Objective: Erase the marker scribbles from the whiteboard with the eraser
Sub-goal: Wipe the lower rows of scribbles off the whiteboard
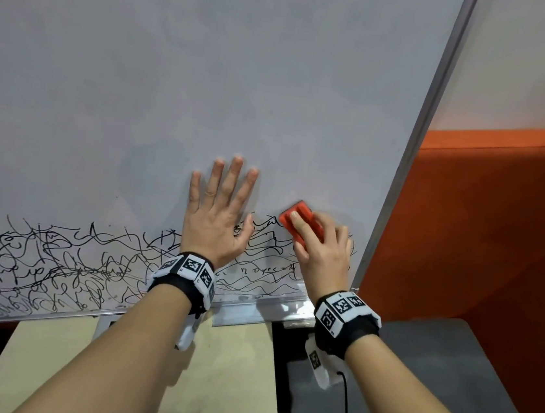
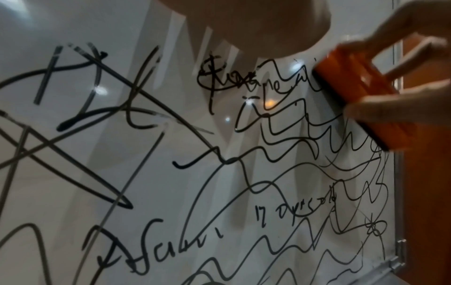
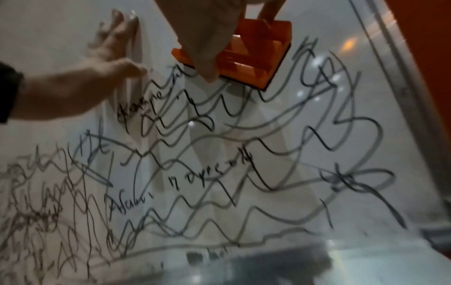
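Presently the left hand (image 1: 216, 216) lies flat, fingers straight and spread, against the white glossy whiteboard (image 1: 184, 70). Just beside it, the right hand (image 1: 322, 251) grips the orange rectangular plastic eraser (image 1: 300, 221), thumb and fingers clamped on its ridged back, felt face pressed to the board at the upper edge of the black marker scribbles (image 1: 37, 264), which fill the lower band near the right frame

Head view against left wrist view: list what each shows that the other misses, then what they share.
Only the head view shows the left hand flat on the whiteboard, both wristbands, the beige table and the clean upper board.

Only the left wrist view makes the small writing "17" legible.

Both show the right hand gripping the orange eraser on the scribbles.
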### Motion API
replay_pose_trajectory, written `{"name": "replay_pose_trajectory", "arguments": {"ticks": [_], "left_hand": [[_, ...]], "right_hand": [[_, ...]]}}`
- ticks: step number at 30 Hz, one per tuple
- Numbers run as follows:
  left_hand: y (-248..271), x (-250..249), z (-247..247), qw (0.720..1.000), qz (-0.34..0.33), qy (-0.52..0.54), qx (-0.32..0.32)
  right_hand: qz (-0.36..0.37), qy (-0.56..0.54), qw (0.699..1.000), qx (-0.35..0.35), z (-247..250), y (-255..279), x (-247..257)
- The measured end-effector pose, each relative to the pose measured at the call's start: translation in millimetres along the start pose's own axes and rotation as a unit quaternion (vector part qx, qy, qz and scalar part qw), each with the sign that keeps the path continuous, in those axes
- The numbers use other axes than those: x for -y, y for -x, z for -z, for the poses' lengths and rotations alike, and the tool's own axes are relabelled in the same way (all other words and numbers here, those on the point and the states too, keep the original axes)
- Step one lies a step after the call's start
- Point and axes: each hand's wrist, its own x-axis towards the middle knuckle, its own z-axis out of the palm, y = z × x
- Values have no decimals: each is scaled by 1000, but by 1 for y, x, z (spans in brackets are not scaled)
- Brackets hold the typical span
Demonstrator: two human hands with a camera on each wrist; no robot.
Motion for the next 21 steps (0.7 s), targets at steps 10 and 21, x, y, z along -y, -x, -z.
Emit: {"name": "replay_pose_trajectory", "arguments": {"ticks": [10,21], "left_hand": [[0,0,-3,1000,1,2,2],[0,6,-9,1000,-12,-13,-8]], "right_hand": [[9,25,1000,-3,-4,7,5],[46,47,998,24,3,9,-6]]}}
